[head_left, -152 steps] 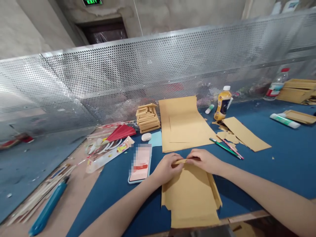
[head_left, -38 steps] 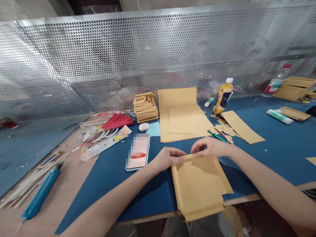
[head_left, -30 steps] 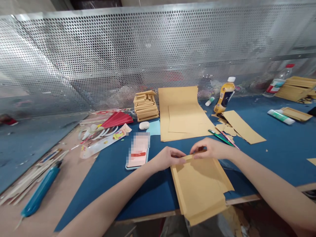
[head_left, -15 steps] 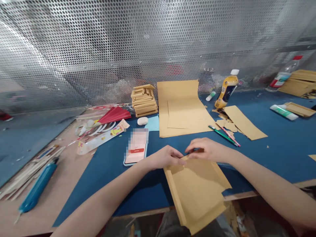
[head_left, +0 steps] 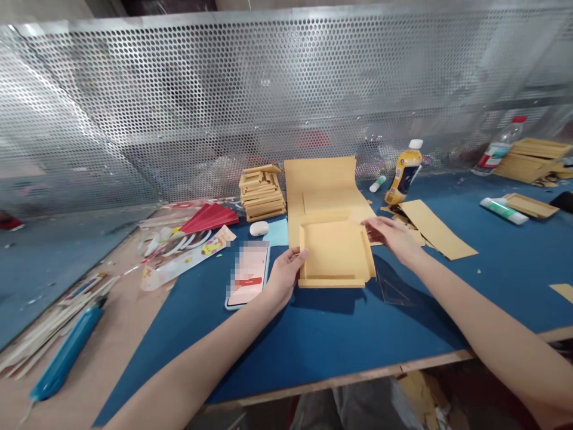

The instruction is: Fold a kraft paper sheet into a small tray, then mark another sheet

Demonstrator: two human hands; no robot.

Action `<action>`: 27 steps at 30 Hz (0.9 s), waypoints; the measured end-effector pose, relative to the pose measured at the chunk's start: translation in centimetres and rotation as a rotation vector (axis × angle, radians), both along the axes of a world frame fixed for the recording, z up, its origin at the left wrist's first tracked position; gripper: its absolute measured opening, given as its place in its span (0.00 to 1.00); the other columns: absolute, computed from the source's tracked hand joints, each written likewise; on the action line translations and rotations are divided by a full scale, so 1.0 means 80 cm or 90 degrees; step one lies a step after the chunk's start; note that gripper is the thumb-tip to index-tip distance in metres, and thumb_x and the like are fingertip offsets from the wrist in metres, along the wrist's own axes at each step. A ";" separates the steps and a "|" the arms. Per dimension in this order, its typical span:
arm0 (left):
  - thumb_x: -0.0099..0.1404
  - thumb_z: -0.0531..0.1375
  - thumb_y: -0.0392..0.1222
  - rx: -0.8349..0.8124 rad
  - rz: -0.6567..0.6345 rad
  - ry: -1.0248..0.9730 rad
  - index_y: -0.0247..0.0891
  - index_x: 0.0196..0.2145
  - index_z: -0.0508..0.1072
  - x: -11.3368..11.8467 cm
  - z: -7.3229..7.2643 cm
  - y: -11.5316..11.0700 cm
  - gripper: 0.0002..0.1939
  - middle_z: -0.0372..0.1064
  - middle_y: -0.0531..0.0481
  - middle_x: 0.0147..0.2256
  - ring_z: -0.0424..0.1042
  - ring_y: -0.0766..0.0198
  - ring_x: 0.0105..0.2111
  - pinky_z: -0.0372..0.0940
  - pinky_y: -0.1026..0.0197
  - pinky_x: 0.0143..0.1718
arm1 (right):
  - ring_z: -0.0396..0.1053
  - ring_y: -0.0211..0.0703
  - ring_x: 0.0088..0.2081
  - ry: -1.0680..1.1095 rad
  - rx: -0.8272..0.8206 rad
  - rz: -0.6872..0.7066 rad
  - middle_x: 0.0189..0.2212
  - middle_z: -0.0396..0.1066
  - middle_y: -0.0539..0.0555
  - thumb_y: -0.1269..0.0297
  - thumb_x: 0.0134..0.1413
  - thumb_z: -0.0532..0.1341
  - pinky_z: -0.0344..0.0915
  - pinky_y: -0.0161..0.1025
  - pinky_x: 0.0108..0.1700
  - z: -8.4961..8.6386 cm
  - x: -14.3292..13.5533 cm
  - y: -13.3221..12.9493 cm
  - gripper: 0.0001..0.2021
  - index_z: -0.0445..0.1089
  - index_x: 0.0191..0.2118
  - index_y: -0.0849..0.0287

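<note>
A shallow tan paper tray with folded-up edges is held over the blue table, tilted toward me. My left hand is closed on its left side, the thumb on the rim. My right hand is closed at its upper right corner, with the fingertips pinching the edge. Behind the tray lie large tan paper sheets, partly covered by it. A clear triangle ruler lies on the table below my right hand. Left of the tray is a phone.
A stack of folded tan pieces stands by the perforated metal screen. A yellow bottle, a paper strip, and a glue tube are at the right. Red paper and a blue-handled tool lie at the left.
The tray has moved from the table's front edge up and away over the table, and turned. My hands have spread from its far edge to its left side and upper right corner.
</note>
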State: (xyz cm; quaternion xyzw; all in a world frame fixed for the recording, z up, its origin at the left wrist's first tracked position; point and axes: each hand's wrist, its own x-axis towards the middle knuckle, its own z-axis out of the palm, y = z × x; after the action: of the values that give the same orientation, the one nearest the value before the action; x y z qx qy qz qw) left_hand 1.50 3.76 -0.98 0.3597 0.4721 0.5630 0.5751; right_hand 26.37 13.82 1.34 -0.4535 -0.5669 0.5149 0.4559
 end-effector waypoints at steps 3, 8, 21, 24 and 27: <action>0.50 0.68 0.53 0.006 0.028 -0.018 0.36 0.38 0.69 0.001 0.000 -0.002 0.23 0.75 0.46 0.36 0.76 0.57 0.35 0.69 0.62 0.32 | 0.72 0.48 0.39 -0.009 -0.047 0.124 0.36 0.76 0.55 0.49 0.50 0.62 0.69 0.44 0.43 -0.006 -0.010 -0.014 0.16 0.74 0.39 0.54; 0.50 0.68 0.54 0.022 0.066 -0.038 0.37 0.38 0.67 0.003 -0.001 -0.003 0.24 0.75 0.46 0.36 0.76 0.57 0.36 0.69 0.61 0.33 | 0.72 0.47 0.38 0.040 -0.079 0.224 0.37 0.76 0.56 0.48 0.55 0.58 0.68 0.42 0.39 -0.005 -0.014 -0.022 0.20 0.73 0.45 0.58; 0.55 0.66 0.54 0.096 0.041 -0.018 0.37 0.42 0.66 0.004 -0.012 -0.003 0.25 0.74 0.45 0.38 0.75 0.56 0.39 0.69 0.57 0.39 | 0.72 0.48 0.38 -0.081 -0.040 0.107 0.35 0.76 0.53 0.50 0.45 0.64 0.68 0.44 0.43 -0.008 -0.017 -0.021 0.17 0.77 0.37 0.57; 0.55 0.66 0.53 0.107 0.031 -0.006 0.37 0.42 0.66 0.006 -0.010 -0.004 0.24 0.74 0.44 0.39 0.75 0.55 0.41 0.69 0.57 0.41 | 0.70 0.44 0.32 -0.145 -0.014 0.092 0.32 0.76 0.52 0.49 0.46 0.64 0.66 0.41 0.37 -0.008 -0.016 -0.019 0.18 0.77 0.36 0.58; 0.55 0.66 0.53 0.113 0.026 0.004 0.36 0.42 0.66 0.008 -0.008 -0.006 0.24 0.74 0.44 0.39 0.75 0.54 0.42 0.69 0.56 0.42 | 0.66 0.39 0.28 -0.162 -0.002 0.095 0.29 0.74 0.52 0.49 0.45 0.64 0.63 0.38 0.33 -0.007 -0.015 -0.019 0.18 0.76 0.33 0.60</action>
State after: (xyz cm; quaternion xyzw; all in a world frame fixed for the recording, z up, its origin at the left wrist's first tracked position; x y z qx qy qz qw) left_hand 2.10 3.28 -1.59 0.4009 0.4296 0.6132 0.5279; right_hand 25.15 12.27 0.81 -0.4724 -0.6516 0.4864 0.3401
